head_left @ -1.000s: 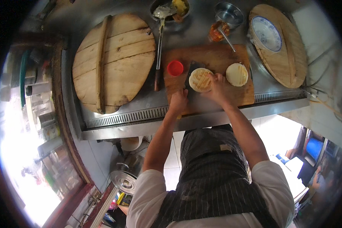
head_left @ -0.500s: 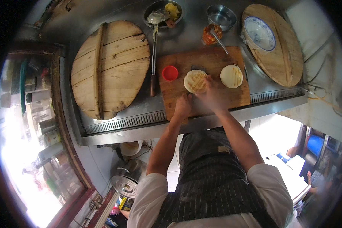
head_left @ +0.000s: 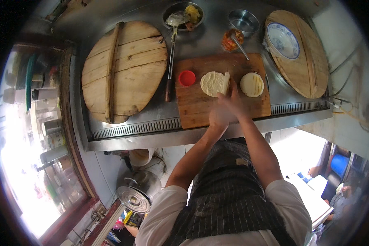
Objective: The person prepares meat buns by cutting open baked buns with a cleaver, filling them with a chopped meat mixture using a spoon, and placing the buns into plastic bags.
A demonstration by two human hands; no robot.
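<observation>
A round flatbread (head_left: 212, 84) lies split on the wooden cutting board (head_left: 192, 115), its pale, rough inside facing up. Along its right side the upper half stands on edge like a flap. My right hand (head_left: 235, 100) has its fingers closed on that flap. Just below and to the left, my left hand (head_left: 219, 117) is close to the right one, its fingers smeared by motion. A second round flatbread (head_left: 251, 85) with browned stripes rests on the board's right side. On the board's left stands a small red cup (head_left: 187, 78).
A ladle (head_left: 171, 61) leans from a metal bowl (head_left: 165, 18). Behind the board are a jar of red sauce (head_left: 230, 39) with a spoon and an empty steel bowl (head_left: 244, 21). Wooden lids (head_left: 141, 69) flank the board; a patterned bowl (head_left: 283, 40) sits on the right one.
The flatbread's striped top half has been lifted toward the right, baring the pale inside. My left hand has moved right, away from the bread's lower left edge and toward my right hand.
</observation>
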